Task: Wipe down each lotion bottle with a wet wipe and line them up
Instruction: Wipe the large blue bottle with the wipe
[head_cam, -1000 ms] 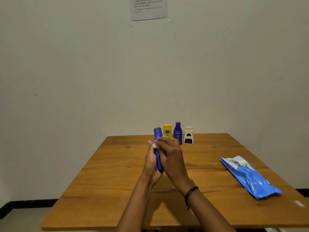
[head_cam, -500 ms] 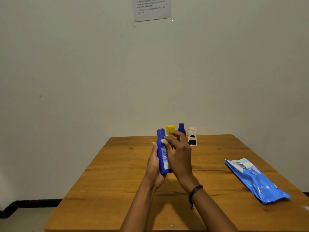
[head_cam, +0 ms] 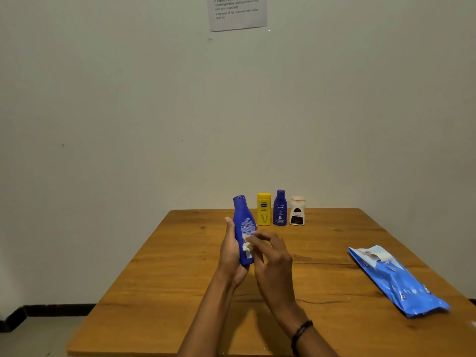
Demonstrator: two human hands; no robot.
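The left hand [head_cam: 230, 253] grips the blue bottle [head_cam: 242, 217] upright above the desk [head_cam: 180, 279] middle. The right hand [head_cam: 273, 258] pinches a wipe [head_cam: 246, 245] against its label, lower than 1 second ago, so wiping probably nears the base. 3 bottles [head_cam: 280, 210] stand along the far edge.
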